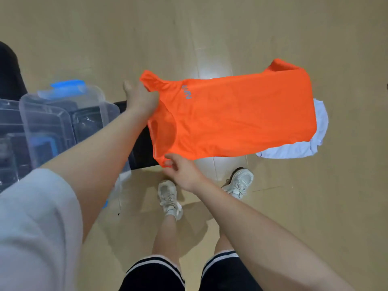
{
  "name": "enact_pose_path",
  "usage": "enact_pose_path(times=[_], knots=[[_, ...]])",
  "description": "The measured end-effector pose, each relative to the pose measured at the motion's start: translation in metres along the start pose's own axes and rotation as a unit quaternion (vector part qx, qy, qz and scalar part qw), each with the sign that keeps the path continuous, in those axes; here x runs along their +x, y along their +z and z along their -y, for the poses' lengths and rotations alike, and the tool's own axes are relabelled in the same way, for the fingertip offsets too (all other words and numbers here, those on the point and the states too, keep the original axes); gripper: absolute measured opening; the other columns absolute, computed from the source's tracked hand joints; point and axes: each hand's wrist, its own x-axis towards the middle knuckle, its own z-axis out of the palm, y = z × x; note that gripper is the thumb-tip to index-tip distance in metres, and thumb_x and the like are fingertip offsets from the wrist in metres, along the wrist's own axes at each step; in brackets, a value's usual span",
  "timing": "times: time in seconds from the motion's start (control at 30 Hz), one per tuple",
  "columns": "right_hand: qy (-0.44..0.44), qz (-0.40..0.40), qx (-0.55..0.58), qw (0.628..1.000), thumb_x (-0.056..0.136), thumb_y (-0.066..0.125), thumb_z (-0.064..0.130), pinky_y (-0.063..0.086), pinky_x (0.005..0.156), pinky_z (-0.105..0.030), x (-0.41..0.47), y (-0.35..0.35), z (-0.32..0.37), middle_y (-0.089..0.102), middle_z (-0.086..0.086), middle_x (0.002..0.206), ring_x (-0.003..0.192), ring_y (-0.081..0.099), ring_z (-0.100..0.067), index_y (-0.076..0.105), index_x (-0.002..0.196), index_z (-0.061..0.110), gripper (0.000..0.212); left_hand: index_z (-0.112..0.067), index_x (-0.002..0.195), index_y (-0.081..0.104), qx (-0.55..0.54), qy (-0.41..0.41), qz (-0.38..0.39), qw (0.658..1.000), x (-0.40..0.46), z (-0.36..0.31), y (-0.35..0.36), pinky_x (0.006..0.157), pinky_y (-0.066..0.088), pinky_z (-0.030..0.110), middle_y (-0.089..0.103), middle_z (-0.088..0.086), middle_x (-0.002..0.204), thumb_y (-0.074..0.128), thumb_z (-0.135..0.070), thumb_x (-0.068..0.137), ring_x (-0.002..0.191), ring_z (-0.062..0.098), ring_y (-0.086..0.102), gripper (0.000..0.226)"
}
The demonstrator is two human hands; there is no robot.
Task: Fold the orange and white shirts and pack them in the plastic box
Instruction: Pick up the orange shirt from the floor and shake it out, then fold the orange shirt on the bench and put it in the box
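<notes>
Here, left hand (141, 99) and right hand (182, 172) gripping orange shirt (237, 116), white shirt (294, 150) half hidden

2 white sneakers (239, 182) on wooden floor (315, 206); black mat (144, 152).

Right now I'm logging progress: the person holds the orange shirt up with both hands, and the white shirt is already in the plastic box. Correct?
Not quite. The head view shows the white shirt lying on the floor, partly behind the orange shirt, not in the plastic box. The rest holds: the left hand and right hand both grip the orange shirt.
</notes>
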Motion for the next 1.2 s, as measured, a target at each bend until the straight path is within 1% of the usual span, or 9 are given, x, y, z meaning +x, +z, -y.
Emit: enact_pose_path(times=[0.13,0.27,0.4,0.57,0.7,0.77,0.87,0.97,1.2], knots=[[0.071,-0.025,-0.024,0.997,0.091,0.053,0.014,0.04,0.084,-0.029,-0.018,-0.022,-0.037,0.06,-0.008,0.099,0.092,0.054,-0.021,0.059,0.108,0.006,0.019,-0.008,0.135,0.04,0.015,-0.003,0.039,0.999,-0.039,0.019,0.028,0.104,0.033,0.032,0.016,0.015,0.152,0.043,-0.018,0.089,0.127,0.034,0.041,0.048],[0.146,-0.099,0.074,0.982,0.09,0.049,0.012,0.04,0.068,-0.026,-0.04,-0.07,-0.079,0.061,-0.007,0.093,0.073,0.055,-0.018,0.053,0.078,0.022,0.017,-0.007,0.128,0.049,-0.026,-0.027,0.046,0.998,-0.071,0.047,0.068,0.083,0.042,0.028,0.036,0.014,0.14,0.044,-0.015,0.088,0.106,0.031,0.055,0.042],[0.194,-0.139,0.213,0.947,0.094,0.046,0.015,0.046,0.073,-0.028,-0.039,-0.109,-0.116,0.058,-0.009,0.101,0.079,0.056,-0.018,0.054,0.087,0.014,0.011,-0.008,0.131,0.045,-0.108,-0.14,0.014,0.984,-0.093,0.086,0.129,0.091,0.041,0.032,0.045,0.014,0.136,0.046,-0.02,0.089,0.116,0.033,0.051,0.044],[0.25,-0.173,0.387,0.871,0.098,0.042,0.022,0.045,0.097,-0.034,-0.008,-0.127,-0.157,0.047,-0.007,0.117,0.12,0.051,-0.027,0.045,0.124,0.011,0.028,-0.009,0.131,0.041,-0.388,-0.295,-0.089,0.869,-0.095,0.125,0.189,0.096,0.044,0.038,0.05,0.02,0.13,0.05,-0.039,0.086,0.108,0.029,0.055,0.054],[0.254,-0.171,0.477,0.824,0.095,0.049,0.03,0.044,0.091,-0.031,0.021,-0.125,-0.167,0.051,-0.005,0.111,0.112,0.053,-0.022,0.054,0.101,0.014,0.018,-0.013,0.131,0.04,-0.531,-0.312,-0.098,0.782,-0.077,0.13,0.197,0.076,0.043,0.034,0.052,0.001,0.093,0.047,-0.043,0.092,0.085,0.016,0.052,0.05],[0.242,-0.171,0.511,0.807,0.094,0.051,0.033,0.045,0.084,-0.029,0.036,-0.119,-0.17,0.056,-0.002,0.099,0.097,0.056,-0.016,0.055,0.102,0.015,0.021,-0.018,0.127,0.044,-0.569,-0.304,-0.092,0.759,-0.064,0.133,0.192,0.08,0.043,0.033,0.052,-0.002,0.098,0.048,-0.043,0.092,0.092,0.014,0.054,0.043],[0.246,-0.201,0.533,0.784,0.092,0.054,0.033,0.048,0.06,-0.021,0.048,-0.112,-0.17,0.057,0.002,0.082,0.07,0.055,-0.008,0.055,0.103,0.016,0.02,-0.016,0.128,0.047,-0.584,-0.32,-0.074,0.742,-0.058,0.137,0.181,0.085,0.043,0.031,0.053,0.0,0.107,0.051,-0.037,0.093,0.1,0.014,0.057,0.041],[0.249,-0.233,0.52,0.783,0.092,0.056,0.024,0.046,0.042,-0.013,0.042,-0.105,-0.166,0.058,0.003,0.074,0.061,0.053,-0.006,0.057,0.083,0.016,0.012,-0.017,0.125,0.048,-0.595,-0.306,-0.066,0.74,-0.061,0.147,0.17,0.083,0.044,0.029,0.057,-0.004,0.09,0.045,-0.03,0.096,0.083,0.009,0.059,0.031],[0.269,-0.195,0.494,0.804,0.094,0.052,0.015,0.045,0.057,-0.019,0.023,-0.045,-0.15,0.053,-0.001,0.072,0.06,0.049,-0.011,0.054,0.079,0.014,0.015,-0.02,0.105,0.044,-0.594,-0.281,-0.154,0.738,-0.078,0.192,0.129,0.062,0.046,0.022,0.055,-0.002,0.081,0.039,-0.024,0.099,0.07,0.01,0.056,0.008]])
